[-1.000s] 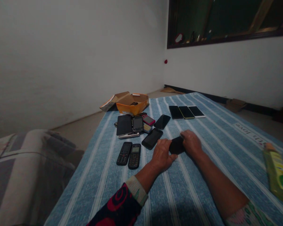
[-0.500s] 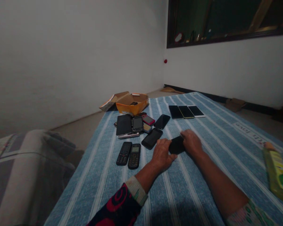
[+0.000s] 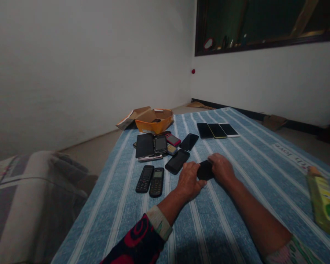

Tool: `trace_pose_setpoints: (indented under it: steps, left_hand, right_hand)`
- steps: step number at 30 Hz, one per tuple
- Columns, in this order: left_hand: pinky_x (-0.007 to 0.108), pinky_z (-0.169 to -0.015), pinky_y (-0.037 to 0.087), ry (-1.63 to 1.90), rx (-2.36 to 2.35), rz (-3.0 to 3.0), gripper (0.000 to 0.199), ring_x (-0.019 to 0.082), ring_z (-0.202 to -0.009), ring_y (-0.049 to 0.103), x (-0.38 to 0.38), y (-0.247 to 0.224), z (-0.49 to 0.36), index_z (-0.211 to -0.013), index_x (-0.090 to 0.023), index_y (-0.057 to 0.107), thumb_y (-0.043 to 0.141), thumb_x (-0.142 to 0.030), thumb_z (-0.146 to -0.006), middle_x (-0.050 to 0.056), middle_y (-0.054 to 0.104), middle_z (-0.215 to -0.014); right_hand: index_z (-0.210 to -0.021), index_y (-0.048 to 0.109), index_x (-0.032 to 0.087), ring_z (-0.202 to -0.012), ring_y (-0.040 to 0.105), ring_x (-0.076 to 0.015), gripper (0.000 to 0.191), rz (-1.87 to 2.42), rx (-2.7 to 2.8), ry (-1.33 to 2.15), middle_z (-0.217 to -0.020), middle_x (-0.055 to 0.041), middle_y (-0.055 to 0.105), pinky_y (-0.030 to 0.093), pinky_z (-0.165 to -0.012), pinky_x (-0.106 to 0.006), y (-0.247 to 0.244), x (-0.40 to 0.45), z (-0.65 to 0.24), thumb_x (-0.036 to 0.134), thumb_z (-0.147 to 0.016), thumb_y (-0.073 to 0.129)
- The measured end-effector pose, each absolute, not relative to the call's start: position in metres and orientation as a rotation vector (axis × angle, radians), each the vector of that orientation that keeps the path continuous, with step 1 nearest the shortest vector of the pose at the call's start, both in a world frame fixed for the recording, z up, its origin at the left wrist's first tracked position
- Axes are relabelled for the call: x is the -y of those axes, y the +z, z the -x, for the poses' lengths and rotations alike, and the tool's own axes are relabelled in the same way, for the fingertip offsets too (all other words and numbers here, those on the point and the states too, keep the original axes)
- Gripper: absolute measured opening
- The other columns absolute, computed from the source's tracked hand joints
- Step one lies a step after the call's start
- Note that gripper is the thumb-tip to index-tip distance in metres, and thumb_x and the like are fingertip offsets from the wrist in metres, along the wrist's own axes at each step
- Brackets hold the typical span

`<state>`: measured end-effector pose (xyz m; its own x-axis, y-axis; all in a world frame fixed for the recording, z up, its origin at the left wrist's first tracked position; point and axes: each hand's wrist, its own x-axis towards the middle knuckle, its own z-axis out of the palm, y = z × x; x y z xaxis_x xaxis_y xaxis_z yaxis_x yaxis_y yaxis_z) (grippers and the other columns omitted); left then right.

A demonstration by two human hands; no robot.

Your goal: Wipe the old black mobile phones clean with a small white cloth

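A dark phone (image 3: 205,170) is held low over the striped blue cloth between my two hands. My left hand (image 3: 189,180) grips its left end, thumb at the near edge. On its right end are the fingers of my right hand (image 3: 222,168), closed on it. Just left of my left hand lies a black phone (image 3: 177,161), with another black phone (image 3: 189,142) beyond it. Two keypad phones, one (image 3: 145,179) beside the other (image 3: 156,182), lie nearer on the left. Farther back, three phones form a row: black (image 3: 205,131), yellow-edged (image 3: 217,131) and white (image 3: 229,130).
An open orange box (image 3: 154,126) stands at the far left, before a pile of phones including a dark flat one (image 3: 144,146) and a pink one (image 3: 173,140). A yellow-green bottle (image 3: 324,205) lies at the right edge. Grey fabric (image 3: 38,205) is at the left.
My right hand has shifted slightly left along the held phone, covering more of its right end. My left hand has hardly moved.
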<state>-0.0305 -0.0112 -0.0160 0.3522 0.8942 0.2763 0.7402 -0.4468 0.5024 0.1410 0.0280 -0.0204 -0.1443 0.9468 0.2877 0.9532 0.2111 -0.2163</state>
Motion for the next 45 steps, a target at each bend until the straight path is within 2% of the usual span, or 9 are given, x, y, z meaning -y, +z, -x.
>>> trace_pose_setpoints:
  steps: [20, 24, 37, 41, 45]
  left_hand:
    - [0.045, -0.093, 0.045, 0.766, -1.445, -2.321, 0.053, 0.028, -0.105, 0.051, 0.011, -0.018, 0.030, -0.113, -0.017, 0.056, 0.077, -0.026, -0.065, 0.008, 0.058, -0.111]
    - [0.045, -0.091, 0.045, 0.783, -1.430, -2.320, 0.052, 0.028, -0.104, 0.051, 0.011, -0.019, 0.031, -0.113, -0.019, 0.056, 0.076, -0.025, -0.066, 0.008, 0.058, -0.110]
    - [0.041, -0.088, 0.045, 0.820, -1.451, -2.298, 0.041, 0.025, -0.096, 0.055, 0.008, -0.011, 0.030, -0.101, -0.017, 0.060, 0.077, -0.022, -0.063, 0.005, 0.063, -0.100]
    - [0.041, -0.088, 0.045, 0.821, -1.474, -2.297, 0.039, 0.025, -0.096, 0.055, 0.005, -0.010, 0.032, -0.100, -0.017, 0.059, 0.076, -0.020, -0.064, 0.004, 0.062, -0.098]
    - [0.041, -0.086, 0.046, 0.862, -1.488, -2.285, 0.037, 0.025, -0.096, 0.054, 0.003, -0.009, 0.036, -0.097, -0.018, 0.059, 0.075, -0.016, -0.063, 0.004, 0.062, -0.094]
  right_hand:
    - [-0.098, 0.068, 0.019, -0.091, 0.056, -0.0173, 0.032, 1.882, 2.150, -0.050, -0.097, -0.0066, 0.064, 0.034, -0.074, -0.025, -0.014, -0.024, -0.141, 0.005, -0.084, 0.043]
    - [-0.094, 0.068, 0.018, -0.091, 0.056, -0.0173, 0.032, 1.916, 2.087, -0.049, -0.098, -0.0071, 0.064, 0.034, -0.073, -0.025, -0.016, -0.031, -0.148, 0.004, -0.085, 0.041]
    - [-0.091, 0.068, 0.017, -0.091, 0.054, -0.0180, 0.031, 1.546, 2.222, 0.113, -0.093, -0.0073, 0.063, 0.036, -0.080, -0.025, -0.018, -0.026, -0.128, 0.006, -0.086, 0.039]
    - [-0.094, 0.067, 0.016, -0.091, 0.055, -0.0172, 0.031, 1.448, 2.249, 0.194, -0.092, -0.0067, 0.063, 0.036, -0.080, -0.025, -0.017, -0.026, -0.120, 0.005, -0.086, 0.040]
    - [-0.089, 0.067, 0.016, -0.089, 0.055, -0.0170, 0.028, 1.410, 2.307, 0.182, -0.090, -0.0062, 0.063, 0.036, -0.077, -0.025, -0.011, -0.024, -0.106, 0.006, -0.087, 0.041]
